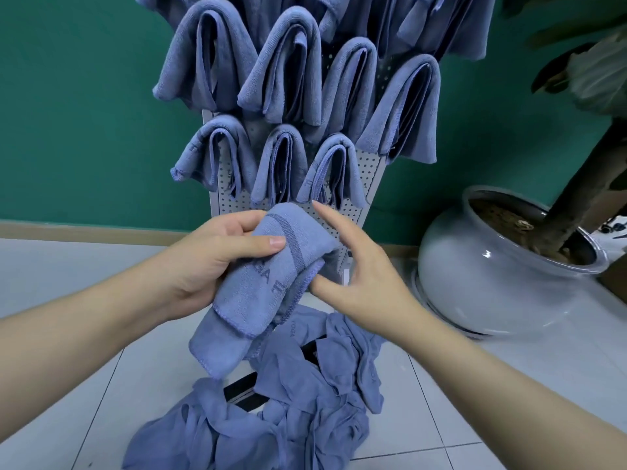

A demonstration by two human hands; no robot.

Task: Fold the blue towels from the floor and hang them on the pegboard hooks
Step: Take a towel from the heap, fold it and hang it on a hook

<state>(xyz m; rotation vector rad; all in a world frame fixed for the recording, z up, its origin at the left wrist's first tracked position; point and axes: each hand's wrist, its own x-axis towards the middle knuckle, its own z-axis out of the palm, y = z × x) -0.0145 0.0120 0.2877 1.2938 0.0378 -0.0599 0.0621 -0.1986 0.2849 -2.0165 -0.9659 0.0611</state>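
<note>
My left hand (217,256) grips a folded blue towel (258,286) near its top, thumb across the front, just in front of the lower part of the white pegboard (368,171). My right hand (356,266) is beside the towel with fingers spread and straight; its thumb touches the towel's right edge. Several folded blue towels (285,69) hang over hooks on the pegboard in rows. A heap of crumpled blue towels (288,401) lies on the floor below my hands.
A large white glazed plant pot (492,283) with a thick stem stands on the tiled floor to the right, close to the pegboard. A green wall is behind. The stand's dark base (242,390) shows under the heap.
</note>
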